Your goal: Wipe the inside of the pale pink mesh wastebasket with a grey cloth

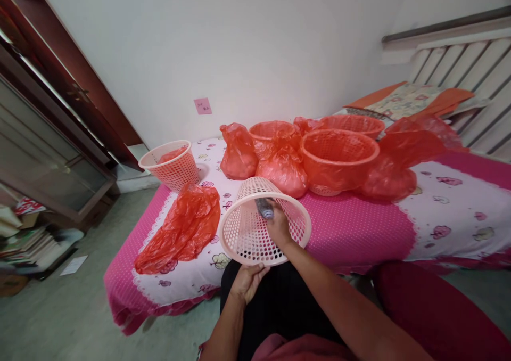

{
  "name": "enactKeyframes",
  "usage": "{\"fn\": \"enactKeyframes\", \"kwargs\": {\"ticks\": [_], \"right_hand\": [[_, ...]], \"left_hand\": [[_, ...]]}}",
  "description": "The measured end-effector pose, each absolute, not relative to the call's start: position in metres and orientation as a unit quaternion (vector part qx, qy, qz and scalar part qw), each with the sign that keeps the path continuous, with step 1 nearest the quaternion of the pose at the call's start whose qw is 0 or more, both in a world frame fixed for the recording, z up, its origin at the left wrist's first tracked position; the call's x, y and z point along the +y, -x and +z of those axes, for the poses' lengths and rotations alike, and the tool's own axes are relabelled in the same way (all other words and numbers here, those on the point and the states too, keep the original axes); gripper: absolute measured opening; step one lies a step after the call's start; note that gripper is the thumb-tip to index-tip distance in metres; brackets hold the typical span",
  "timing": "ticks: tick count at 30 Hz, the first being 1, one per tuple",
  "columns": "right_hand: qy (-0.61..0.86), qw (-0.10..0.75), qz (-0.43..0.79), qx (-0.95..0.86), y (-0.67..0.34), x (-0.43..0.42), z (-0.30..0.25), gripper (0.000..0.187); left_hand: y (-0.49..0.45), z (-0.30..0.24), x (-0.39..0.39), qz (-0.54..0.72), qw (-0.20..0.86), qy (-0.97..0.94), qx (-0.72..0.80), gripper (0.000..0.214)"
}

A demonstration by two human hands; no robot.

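A pale pink mesh basket (247, 233) lies tilted toward me at the bed's near edge, its mouth facing me. My right hand (277, 225) reaches into the basket, closed around a small grey object (264, 208) that I cannot name. My left hand (247, 281) holds the basket's lower rim from underneath, fingers curled on it. A flat, crumpled red plastic bag (181, 228) lies on the bedspread just left of the basket.
The pink and white bedspread (359, 233) carries several red plastic bags (281, 169) and orange mesh baskets (337, 156). A pink basket (171, 164) lined with red plastic stands at the far left corner. Books (24, 244) are stacked on the floor at left.
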State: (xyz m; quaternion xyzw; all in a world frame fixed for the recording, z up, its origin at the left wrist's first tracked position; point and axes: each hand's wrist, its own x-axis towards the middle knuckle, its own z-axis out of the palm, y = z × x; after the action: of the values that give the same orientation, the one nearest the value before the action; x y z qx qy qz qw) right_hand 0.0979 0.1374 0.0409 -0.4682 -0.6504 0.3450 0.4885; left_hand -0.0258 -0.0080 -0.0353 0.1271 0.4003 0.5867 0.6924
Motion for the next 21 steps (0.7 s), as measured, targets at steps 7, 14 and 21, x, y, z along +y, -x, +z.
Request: {"fn": "enactKeyframes", "kwargs": {"ticks": [7, 14, 21], "right_hand": [[0.501, 0.258, 0.211, -0.798, -0.066, 0.146, 0.006, 0.065], [0.48, 0.15, 0.146, -0.852, -0.055, 0.157, 0.004, 0.062], [0.465, 0.126, 0.15, -0.863, -0.059, 0.171, 0.006, 0.048]], "left_hand": [[0.026, -0.034, -0.01, 0.595, 0.691, -0.141, 0.386, 0.068], [0.026, -0.031, -0.011, 0.593, 0.695, -0.14, 0.381, 0.08], [0.025, -0.029, -0.012, 0.599, 0.691, -0.143, 0.378, 0.081]]}}
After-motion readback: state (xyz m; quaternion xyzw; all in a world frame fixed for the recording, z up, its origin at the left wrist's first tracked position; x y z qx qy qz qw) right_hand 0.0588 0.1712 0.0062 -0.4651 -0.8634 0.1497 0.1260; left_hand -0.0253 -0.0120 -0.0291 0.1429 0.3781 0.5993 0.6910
